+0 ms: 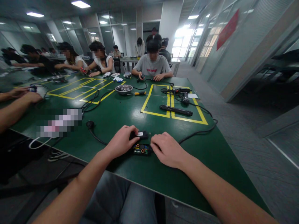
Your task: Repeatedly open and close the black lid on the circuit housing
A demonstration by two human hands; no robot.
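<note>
Pinched in my left hand (127, 138) is a small black plastic cover (144, 134) with a white label. Just below it on the green table lies an open black power adapter housing (141, 150), its circuit board and copper-ringed coils exposed. My right hand (167, 149) is closed at the right end of this housing. Its curled fingers hide what they grip. A black cord with a plug (90, 124) runs toward the housing from the left, partly hidden behind my left hand. Another black cable (197, 134) leads off from behind my right hand.
Yellow tape (155, 115) marks areas on the table (112, 116). A metal bowl (124, 89), an orange-and-black screwdriver (140, 93), a black bar-shaped tool (176, 110) and tangled cables (177, 92) lie farther off. A co-worker (153, 65) sits opposite; another person's hands (31, 93) are at left.
</note>
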